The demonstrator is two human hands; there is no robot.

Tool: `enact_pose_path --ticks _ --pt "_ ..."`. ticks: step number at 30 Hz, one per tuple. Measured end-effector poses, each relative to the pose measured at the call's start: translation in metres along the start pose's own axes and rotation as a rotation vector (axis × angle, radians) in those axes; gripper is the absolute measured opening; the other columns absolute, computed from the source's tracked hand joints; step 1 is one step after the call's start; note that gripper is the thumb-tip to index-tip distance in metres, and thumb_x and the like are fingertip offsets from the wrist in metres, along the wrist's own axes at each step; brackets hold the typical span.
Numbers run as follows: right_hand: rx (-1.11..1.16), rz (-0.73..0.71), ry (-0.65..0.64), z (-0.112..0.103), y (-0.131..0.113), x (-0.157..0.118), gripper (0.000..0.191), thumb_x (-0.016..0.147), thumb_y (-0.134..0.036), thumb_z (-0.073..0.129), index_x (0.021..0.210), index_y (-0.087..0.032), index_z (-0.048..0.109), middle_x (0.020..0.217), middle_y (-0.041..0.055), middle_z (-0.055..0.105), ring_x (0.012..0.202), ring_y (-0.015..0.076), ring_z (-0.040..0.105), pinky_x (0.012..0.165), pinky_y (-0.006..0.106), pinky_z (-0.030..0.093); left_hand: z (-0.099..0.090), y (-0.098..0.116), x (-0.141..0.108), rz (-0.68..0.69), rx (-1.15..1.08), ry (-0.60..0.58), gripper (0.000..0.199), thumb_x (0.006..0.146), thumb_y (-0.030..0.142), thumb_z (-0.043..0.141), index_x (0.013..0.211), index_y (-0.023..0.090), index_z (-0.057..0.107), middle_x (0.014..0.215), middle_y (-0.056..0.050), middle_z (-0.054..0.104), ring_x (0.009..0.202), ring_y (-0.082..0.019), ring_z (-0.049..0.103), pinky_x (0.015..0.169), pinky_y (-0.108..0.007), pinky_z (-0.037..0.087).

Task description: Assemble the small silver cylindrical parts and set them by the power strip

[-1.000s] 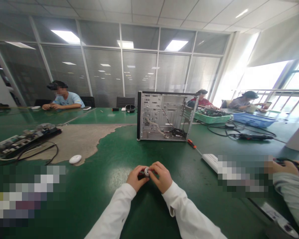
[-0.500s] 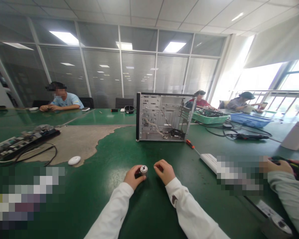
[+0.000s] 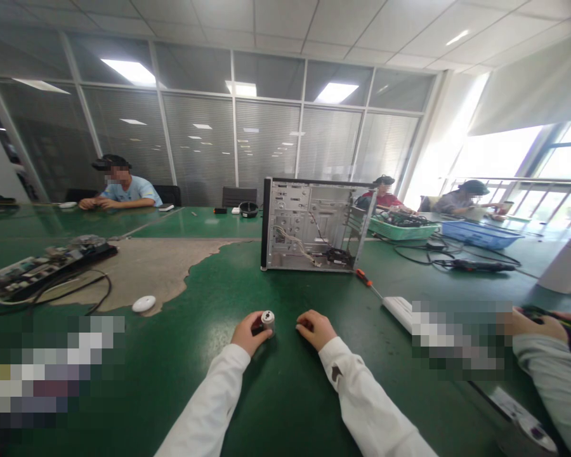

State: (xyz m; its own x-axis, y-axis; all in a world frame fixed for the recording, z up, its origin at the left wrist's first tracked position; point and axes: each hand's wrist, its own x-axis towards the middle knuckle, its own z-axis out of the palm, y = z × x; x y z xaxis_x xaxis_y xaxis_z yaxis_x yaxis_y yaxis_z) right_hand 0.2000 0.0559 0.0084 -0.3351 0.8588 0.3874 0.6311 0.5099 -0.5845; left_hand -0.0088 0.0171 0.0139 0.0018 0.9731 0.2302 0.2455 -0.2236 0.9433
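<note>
In my left hand is a small silvery-white cylinder, held upright between thumb and fingers just over or on the green table. Dark round spots show on its top face. To the right of it, a short gap away, my right hand is near the tabletop with its fingers curled and the fingertips close to the thumb. Whatever those fingers pinch, if anything, is too small to tell. Both hands are in front of an opened computer case, which stands upright with wires inside.
An orange-handled screwdriver lies by the case, near a white power strip. A white oval object and a circuit board assembly are on the left. Green and blue baskets stand behind. A co-worker's sleeve reaches in from the right.
My left hand has moved slightly left with the cylinder, widening the gap between my hands. My right hand sits slightly lower, its fingers still curled. The view has shifted a little.
</note>
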Motion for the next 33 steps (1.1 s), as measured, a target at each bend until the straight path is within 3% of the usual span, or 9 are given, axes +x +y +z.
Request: enact_pose_path --ticks 5,10,14,19,24,28,33 --pt "0.134 0.184 0.145 -0.001 0.014 0.004 0.018 0.063 -0.02 0.044 0.073 -0.018 0.059 0.067 0.0005 0.058 0.06 0.0112 0.052 0.06 0.026 0.043 0.001 -0.001 0.0 0.005 -0.001 0.0 0.039 0.052 0.02 0.065 0.09 0.016 0.055 0.092 -0.006 0.061 0.088 -0.02 0.056 0.083 -0.034 0.041" --pt "0.19 0.332 0.18 -0.001 0.031 0.007 0.023 0.064 -0.021 0.039 0.078 -0.018 0.057 0.056 -0.0024 0.054 0.04 0.0078 0.048 0.042 0.022 0.043 0.001 0.002 0.0 0.025 0.07 -0.001 0.039 0.054 0.02 0.064 0.091 0.016 0.054 0.093 -0.007 0.06 0.088 -0.021 0.055 0.081 -0.034 0.042" --pt "0.22 0.372 0.185 0.002 0.037 0.01 0.023 0.062 -0.02 0.04 0.076 -0.016 0.058 0.052 -0.0032 0.052 0.035 0.0061 0.045 0.039 0.02 0.041 0.001 0.002 0.001 0.04 0.102 -0.009 0.037 0.055 0.021 0.063 0.09 0.016 0.055 0.092 -0.007 0.061 0.087 -0.021 0.055 0.078 -0.034 0.043" --pt "0.223 0.344 0.185 0.005 0.037 0.01 0.022 0.061 -0.021 0.042 0.075 -0.017 0.059 0.054 -0.0026 0.054 0.04 0.0076 0.047 0.039 0.02 0.041 0.0 -0.004 0.002 0.065 0.114 -0.023 0.038 0.056 0.021 0.062 0.094 0.017 0.054 0.094 -0.006 0.06 0.087 -0.02 0.055 0.078 -0.033 0.043" --pt "0.201 0.258 0.195 0.002 0.031 0.007 0.021 0.061 -0.02 0.042 0.074 -0.018 0.059 0.059 -0.0009 0.057 0.051 0.0104 0.051 0.051 0.024 0.044 0.001 -0.006 0.002 0.062 0.155 -0.031 0.039 0.056 0.02 0.061 0.094 0.015 0.052 0.094 -0.007 0.059 0.086 -0.019 0.055 0.077 -0.032 0.044" --pt "0.183 0.175 0.227 -0.001 0.017 0.003 0.022 0.062 -0.019 0.042 0.075 -0.017 0.059 0.069 0.0015 0.058 0.061 0.0121 0.052 0.061 0.026 0.043 0.001 -0.003 0.001 0.068 0.189 -0.025 0.038 0.057 0.02 0.061 0.094 0.015 0.052 0.094 -0.007 0.059 0.085 -0.018 0.055 0.075 -0.031 0.044" --pt "0.188 0.03 0.255 -0.001 -0.011 -0.004 0.022 0.064 -0.015 0.04 0.077 -0.017 0.058 0.069 0.0019 0.057 0.061 0.0118 0.051 0.055 0.024 0.041 0.001 0.002 -0.002 0.091 0.208 -0.021 0.037 0.057 0.019 0.061 0.093 0.015 0.053 0.093 -0.006 0.06 0.083 -0.017 0.056 0.073 -0.029 0.045"
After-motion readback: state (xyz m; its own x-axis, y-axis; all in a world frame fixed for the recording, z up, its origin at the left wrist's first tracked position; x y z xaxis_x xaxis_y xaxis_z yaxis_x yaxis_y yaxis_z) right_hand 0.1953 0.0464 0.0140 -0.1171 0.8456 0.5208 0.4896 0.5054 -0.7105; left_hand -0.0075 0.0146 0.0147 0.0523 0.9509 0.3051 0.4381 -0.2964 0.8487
